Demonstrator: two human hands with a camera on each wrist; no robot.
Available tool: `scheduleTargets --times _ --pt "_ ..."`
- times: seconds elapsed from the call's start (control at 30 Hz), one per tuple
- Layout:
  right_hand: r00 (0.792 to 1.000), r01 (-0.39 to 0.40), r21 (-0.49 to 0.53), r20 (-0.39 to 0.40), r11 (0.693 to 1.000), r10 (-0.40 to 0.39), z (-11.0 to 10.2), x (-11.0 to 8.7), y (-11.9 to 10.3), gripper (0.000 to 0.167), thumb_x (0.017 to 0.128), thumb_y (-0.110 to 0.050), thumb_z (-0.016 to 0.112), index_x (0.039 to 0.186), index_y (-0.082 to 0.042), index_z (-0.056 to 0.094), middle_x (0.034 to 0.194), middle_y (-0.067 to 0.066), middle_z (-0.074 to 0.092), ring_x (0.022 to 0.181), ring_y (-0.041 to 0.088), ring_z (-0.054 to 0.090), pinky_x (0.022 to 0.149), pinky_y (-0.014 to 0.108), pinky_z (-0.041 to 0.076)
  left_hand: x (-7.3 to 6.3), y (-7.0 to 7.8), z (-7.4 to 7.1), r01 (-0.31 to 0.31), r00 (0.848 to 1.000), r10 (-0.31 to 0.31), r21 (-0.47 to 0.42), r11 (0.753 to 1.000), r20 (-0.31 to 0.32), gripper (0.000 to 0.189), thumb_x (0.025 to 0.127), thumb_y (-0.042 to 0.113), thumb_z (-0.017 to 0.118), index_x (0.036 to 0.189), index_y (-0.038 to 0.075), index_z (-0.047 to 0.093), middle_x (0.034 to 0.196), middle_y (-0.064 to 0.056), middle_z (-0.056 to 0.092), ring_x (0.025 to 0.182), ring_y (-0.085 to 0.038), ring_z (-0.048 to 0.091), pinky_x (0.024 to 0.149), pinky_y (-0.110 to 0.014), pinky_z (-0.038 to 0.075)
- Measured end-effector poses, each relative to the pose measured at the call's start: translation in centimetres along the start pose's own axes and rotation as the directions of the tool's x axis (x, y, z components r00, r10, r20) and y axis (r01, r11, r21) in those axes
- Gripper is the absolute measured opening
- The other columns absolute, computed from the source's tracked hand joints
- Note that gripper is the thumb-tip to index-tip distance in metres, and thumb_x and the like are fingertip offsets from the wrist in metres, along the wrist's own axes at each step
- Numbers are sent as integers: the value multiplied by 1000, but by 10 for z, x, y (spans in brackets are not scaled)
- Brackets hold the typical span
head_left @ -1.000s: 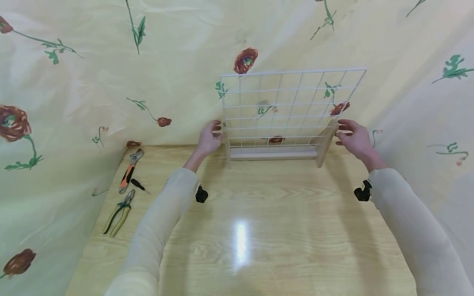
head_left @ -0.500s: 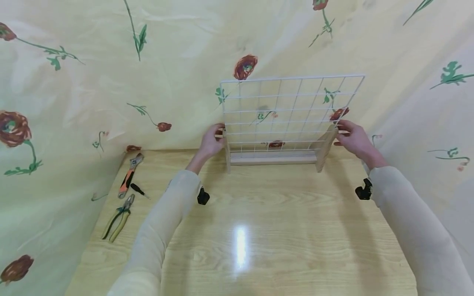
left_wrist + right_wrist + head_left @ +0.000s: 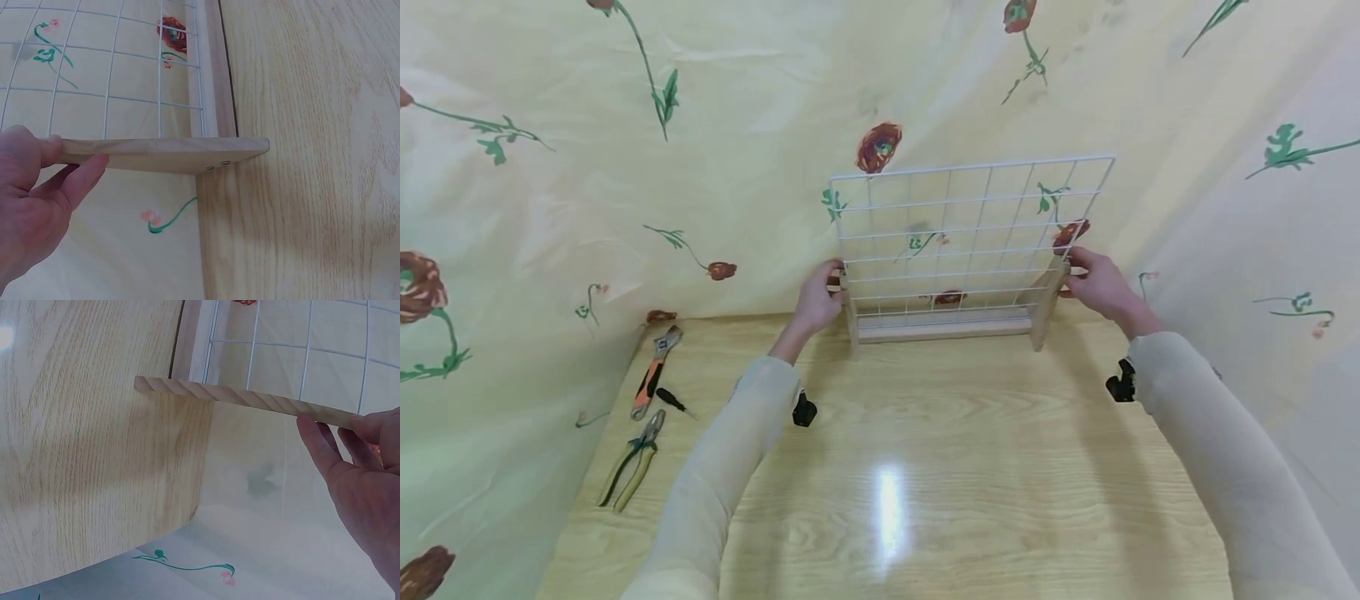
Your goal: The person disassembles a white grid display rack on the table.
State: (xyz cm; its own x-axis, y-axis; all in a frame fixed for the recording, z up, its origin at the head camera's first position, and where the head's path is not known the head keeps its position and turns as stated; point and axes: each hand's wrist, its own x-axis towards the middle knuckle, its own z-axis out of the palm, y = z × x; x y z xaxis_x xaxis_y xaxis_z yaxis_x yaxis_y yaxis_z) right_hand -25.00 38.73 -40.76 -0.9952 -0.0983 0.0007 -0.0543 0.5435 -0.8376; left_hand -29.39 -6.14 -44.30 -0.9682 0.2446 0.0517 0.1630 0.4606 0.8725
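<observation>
A small rack with a white wire grid (image 3: 966, 221) and wooden side boards stands at the back of the table, against the patterned wall covering. A wooden bar (image 3: 943, 327) runs between the boards near the bottom. My left hand (image 3: 820, 297) pinches the left side board (image 3: 169, 150), its thumb on one face and fingers on the other, as the left wrist view shows. On the other side, my right hand (image 3: 1101, 283) grips the upper part of the right side board (image 3: 237, 398). Two screw heads (image 3: 217, 165) show near the left board's lower end.
To the left lie an adjustable wrench (image 3: 655, 372) with orange and black handle, a small black screwdriver (image 3: 673, 401) and pliers (image 3: 634, 458) with yellowish handles. Floral sheeting (image 3: 737, 108) rises behind and on both sides of the wooden table (image 3: 970, 467).
Both hands have closed in on the side boards from looser fingers. The head view has tilted, so the scene sits lower and slightly left. The rack seems to stand in the same place.
</observation>
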Motion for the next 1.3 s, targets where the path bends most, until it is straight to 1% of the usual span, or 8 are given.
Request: scheduleTargets --times 0.1,0.3,0.43,0.57,0.7,0.97,1.17,1.3 --pt "1000 -2 -6 -1 1000 2 0 0 1 47 99 11 40 145 14 34 136 42 39 117 61 48 69 14 56 -1 0 1 -4 1000 4 13 1000 -2 53 93 -13 55 143 1 45 135 -22 52 115 -38 59 87 -38 58" --pt "1000 -18 -21 3 1000 18 -1 -1 1 49 98 11 39 147 12 33 138 41 39 118 59 48 76 25 60 -2 5 2 29 1000 -29 22 999 -4 54 94 -12 55 145 3 44 134 -21 52 113 -38 60 87 -38 58" --pt "1000 -16 -33 -7 999 15 -1 -2 0 47 98 10 40 145 12 35 138 41 39 118 59 48 76 26 60 -3 6 2 5 1000 -4 36 999 -10 51 93 -13 54 141 1 46 129 -22 55 110 -38 61 86 -39 59" --pt "1000 -22 -30 -12 999 22 -1 -2 0 45 98 10 40 144 14 36 138 40 39 119 58 48 78 29 61 -1 6 2 -30 999 31 44 999 -16 49 91 -15 54 138 -2 49 126 -23 57 111 -38 61 86 -40 59" --pt "999 -36 -23 -3 999 36 1 -1 -1 45 98 11 41 143 14 36 138 39 39 120 56 48 79 27 60 -3 5 1 -29 999 30 48 998 -15 49 90 -16 54 137 -3 49 125 -23 57 111 -38 61 87 -39 59" --pt "1000 -15 -32 -7 999 15 2 -2 2 42 99 9 41 141 14 38 136 40 41 119 57 48 76 27 61 -7 6 1 -14 1000 15 72 997 -8 49 90 -17 54 137 -2 49 124 -24 59 110 -38 62 87 -39 59" --pt "1000 -6 -32 -11 999 6 2 -1 4 41 99 10 42 140 15 38 134 40 42 117 57 49 72 21 59 -10 6 0 -5 1000 6 70 998 -13 51 89 -17 56 137 -1 48 123 -25 60 109 -38 63 87 -39 59" --pt "1000 -10 -38 -11 999 10 4 0 6 42 99 11 42 140 15 39 133 39 44 117 56 50 72 23 60 -14 4 -1 -7 1000 7 58 998 -10 50 90 -17 57 137 -3 48 122 -26 60 108 -39 64 87 -40 59"
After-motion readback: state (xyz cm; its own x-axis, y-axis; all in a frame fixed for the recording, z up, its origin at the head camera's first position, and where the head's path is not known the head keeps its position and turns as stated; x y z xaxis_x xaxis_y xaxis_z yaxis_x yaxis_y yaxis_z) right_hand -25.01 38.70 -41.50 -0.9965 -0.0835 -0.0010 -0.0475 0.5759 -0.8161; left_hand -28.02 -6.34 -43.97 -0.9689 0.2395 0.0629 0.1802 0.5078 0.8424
